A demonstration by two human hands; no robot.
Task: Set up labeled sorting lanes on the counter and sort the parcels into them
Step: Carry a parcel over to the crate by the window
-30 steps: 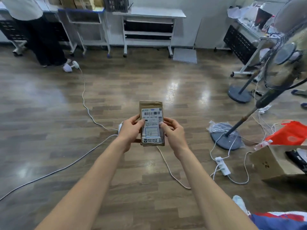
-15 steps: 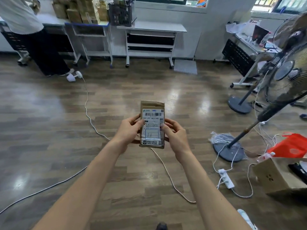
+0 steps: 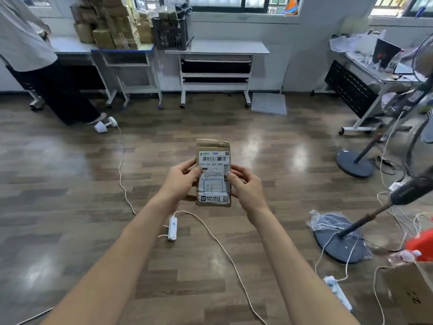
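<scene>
Parcel (image 3: 213,172) is held upright in mid-air over the wood floor (image 3: 70,172), label facing the camera. Fingers of the left hand (image 3: 180,184) pinch its left edge and fingers of the right hand (image 3: 247,191) pinch its right edge, top and bottom edges free. Open floor runs ahead to the far tabletop (image 3: 229,46), with cardboard boxes (image 3: 110,31) and a black crate (image 3: 169,34) stacked left of it; power strip (image 3: 172,228) and cable lie just below the hands, fan bases (image 3: 355,163) right, another person (image 3: 28,50) far left.

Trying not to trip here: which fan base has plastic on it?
The nearer fan base, lower right; the farther fan base is bare.
</scene>
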